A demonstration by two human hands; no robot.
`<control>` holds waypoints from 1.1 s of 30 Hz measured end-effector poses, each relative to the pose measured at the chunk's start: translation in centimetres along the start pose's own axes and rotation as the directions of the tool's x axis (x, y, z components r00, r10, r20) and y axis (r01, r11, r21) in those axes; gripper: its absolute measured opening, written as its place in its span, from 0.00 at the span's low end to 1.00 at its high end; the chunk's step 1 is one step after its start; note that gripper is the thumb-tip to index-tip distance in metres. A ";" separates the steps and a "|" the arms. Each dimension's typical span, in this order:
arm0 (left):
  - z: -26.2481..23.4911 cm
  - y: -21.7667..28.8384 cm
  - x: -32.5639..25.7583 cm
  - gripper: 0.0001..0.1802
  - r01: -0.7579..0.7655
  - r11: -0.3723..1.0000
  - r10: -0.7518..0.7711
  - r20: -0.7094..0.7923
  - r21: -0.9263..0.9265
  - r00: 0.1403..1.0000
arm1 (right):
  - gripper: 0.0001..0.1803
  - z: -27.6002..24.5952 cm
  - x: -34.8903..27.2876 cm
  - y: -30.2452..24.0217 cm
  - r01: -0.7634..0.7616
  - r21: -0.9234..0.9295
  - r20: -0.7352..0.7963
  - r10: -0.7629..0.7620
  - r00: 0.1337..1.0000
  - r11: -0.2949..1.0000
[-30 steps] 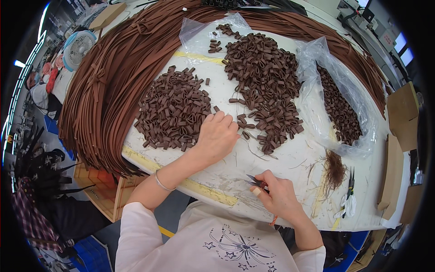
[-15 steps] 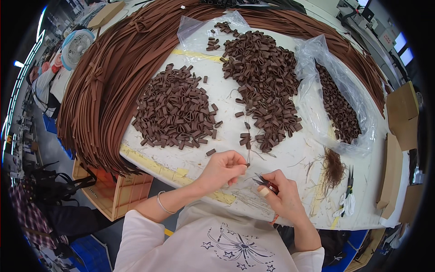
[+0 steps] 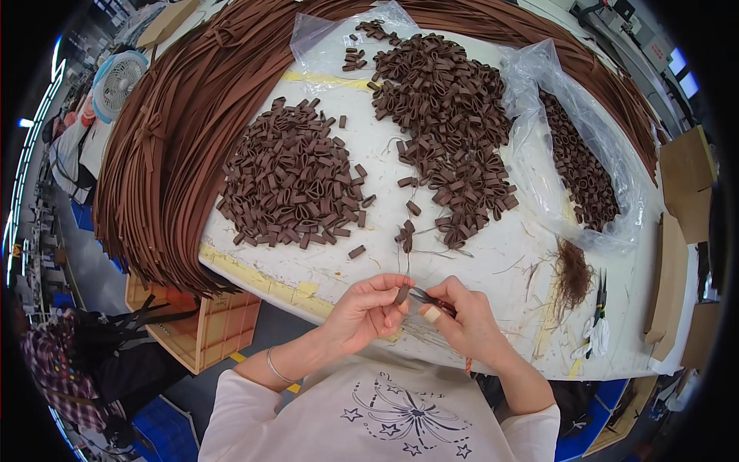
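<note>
Between the thumb and fingers of my left hand [image 3: 368,312] is a small brown strap loop [image 3: 402,293], with thin thread running from it up the table. My right hand [image 3: 466,319] grips small thread snips [image 3: 439,302], dark-handled, their metal tips at the loop. A finger of that hand wears a tan wrap. Just beyond my hands, a few loops [image 3: 406,233] hang along the thread. One loose loop [image 3: 356,252] lies nearer the left pile. Farther off are a rounded loop pile [image 3: 294,181] on the left and a taller loop pile [image 3: 454,123] in the middle.
Long brown strips [image 3: 165,154] curve round the table's left and far edges. A clear plastic bag [image 3: 531,154] holds more loops on the right. Near it lie a thread tangle [image 3: 573,273] and white-handled scissors [image 3: 598,327]. Cardboard boxes [image 3: 663,285] stand at the right edge.
My hands have come together. The snips have moved left to the loop in my left hand, which has shifted slightly left and down. The view has tilted a little.
</note>
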State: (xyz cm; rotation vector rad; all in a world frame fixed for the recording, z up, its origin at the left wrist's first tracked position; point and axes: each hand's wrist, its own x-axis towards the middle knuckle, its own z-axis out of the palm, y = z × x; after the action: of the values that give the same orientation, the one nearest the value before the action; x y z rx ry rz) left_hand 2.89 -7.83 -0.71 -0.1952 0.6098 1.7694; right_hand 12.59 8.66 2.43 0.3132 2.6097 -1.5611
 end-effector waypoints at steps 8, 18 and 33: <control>0.2 0.0 0.2 0.11 -0.004 0.999 0.006 -0.045 0.044 0.999 | 0.11 0.0 0.5 -0.2 0.084 -0.120 -0.032 -0.089 0.996 0.989; 0.3 0.1 0.3 0.12 0.044 0.999 -0.044 -0.041 -0.013 0.998 | 0.10 0.8 0.7 0.7 0.219 -0.225 -0.113 -0.249 0.962 0.949; -0.5 1.6 1.1 0.12 0.040 0.997 -0.051 0.168 0.073 0.984 | 0.07 -0.7 1.9 0.8 -0.434 0.736 0.453 0.097 0.886 0.520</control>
State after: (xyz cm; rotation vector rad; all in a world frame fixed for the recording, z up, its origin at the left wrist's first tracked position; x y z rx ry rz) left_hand 0.93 -7.39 -1.16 -0.0096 0.5388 1.6975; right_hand 10.95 9.87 1.69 0.4069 1.2892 -2.3294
